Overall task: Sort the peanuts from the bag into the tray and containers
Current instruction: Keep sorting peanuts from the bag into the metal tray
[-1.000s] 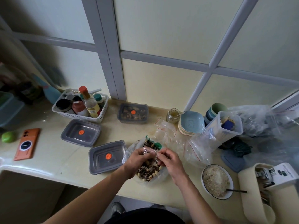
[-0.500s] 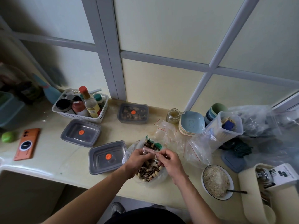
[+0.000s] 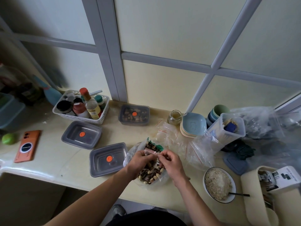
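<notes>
Clear bag (image 3: 147,181) of mixed peanuts (image 3: 156,174), top pinched by fingers (image 3: 146,154) of left hand (image 3: 138,162) and right hand (image 3: 171,163); grey containers (image 3: 101,154) lidded, sorting seemingly unstarted.

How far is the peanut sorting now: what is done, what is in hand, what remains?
Done: the far container holds a brown mix. In hand: the left hand and the right hand pinch the mouth of the bag, full of peanuts and seeds. Left: the middle container and the near container look empty.

Soft daylight, dim left corner, wide-angle edge warping
</notes>
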A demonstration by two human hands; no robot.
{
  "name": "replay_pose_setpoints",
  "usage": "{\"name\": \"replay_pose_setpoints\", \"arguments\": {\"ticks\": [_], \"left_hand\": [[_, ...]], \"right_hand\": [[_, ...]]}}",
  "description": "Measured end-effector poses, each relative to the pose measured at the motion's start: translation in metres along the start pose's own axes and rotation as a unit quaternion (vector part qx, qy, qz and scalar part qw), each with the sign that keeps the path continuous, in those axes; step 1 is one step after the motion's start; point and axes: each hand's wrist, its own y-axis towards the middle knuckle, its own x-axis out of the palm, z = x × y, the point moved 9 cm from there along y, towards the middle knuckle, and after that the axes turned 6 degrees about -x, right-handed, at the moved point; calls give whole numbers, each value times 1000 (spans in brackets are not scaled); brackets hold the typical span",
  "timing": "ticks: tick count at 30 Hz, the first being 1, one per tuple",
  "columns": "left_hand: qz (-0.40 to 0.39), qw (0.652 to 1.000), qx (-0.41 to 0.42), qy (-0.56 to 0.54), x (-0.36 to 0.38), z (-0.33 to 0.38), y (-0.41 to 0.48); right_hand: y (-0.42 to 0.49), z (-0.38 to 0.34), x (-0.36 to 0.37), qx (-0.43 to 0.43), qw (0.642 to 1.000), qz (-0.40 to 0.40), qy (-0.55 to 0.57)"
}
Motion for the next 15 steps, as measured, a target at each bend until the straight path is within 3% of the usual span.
{"name": "replay_pose_setpoints", "arguments": {"ticks": [15], "left_hand": [[3, 1000, 14, -27, -6, -2, 3]], "right_hand": [[-3, -1, 0, 25, 998, -8, 51]]}}
